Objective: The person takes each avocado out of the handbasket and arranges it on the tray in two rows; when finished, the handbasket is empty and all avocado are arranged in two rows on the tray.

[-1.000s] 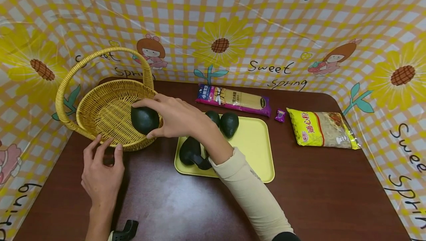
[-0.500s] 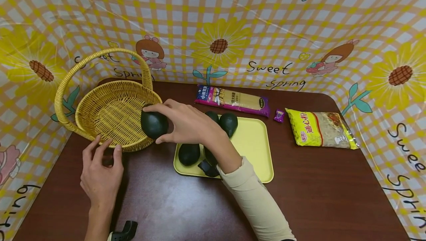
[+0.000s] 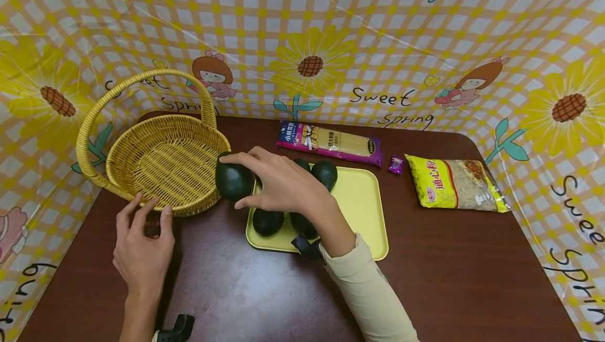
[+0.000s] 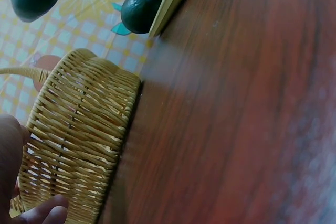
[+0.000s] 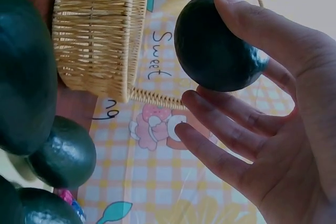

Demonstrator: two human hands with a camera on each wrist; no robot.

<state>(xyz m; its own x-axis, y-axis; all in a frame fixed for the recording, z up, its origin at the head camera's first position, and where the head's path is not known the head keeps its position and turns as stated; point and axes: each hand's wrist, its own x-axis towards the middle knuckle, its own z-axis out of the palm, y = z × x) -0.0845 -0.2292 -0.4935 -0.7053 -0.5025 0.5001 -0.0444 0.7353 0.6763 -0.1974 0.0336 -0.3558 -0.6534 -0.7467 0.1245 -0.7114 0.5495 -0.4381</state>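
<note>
In the head view my right hand (image 3: 288,182) holds a dark green avocado (image 3: 233,180) between thumb and fingers, raised between the basket and the tray. The right wrist view shows the same avocado (image 5: 215,45) gripped near the thumb tip, its surface smooth and shiny. Several more avocados (image 3: 268,222) lie on the yellow tray (image 3: 361,210), partly hidden by the right hand and wrist. My left hand (image 3: 143,250) rests its loosely bent fingertips at the near rim of the wicker basket (image 3: 175,161). The basket's woven floor is bare in the head view.
Behind the tray lies a purple-ended noodle packet (image 3: 331,141), with a small purple wrapped sweet (image 3: 396,165) at its right. A yellow pasta bag (image 3: 456,183) lies farther right. The basket's tall arched handle (image 3: 90,121) stands upright. A patterned cloth (image 3: 302,11) surrounds the table.
My right hand has carried the avocado from over the basket rightward and slightly nearer, toward the tray side. The left hand and the basket stay where they were.
</note>
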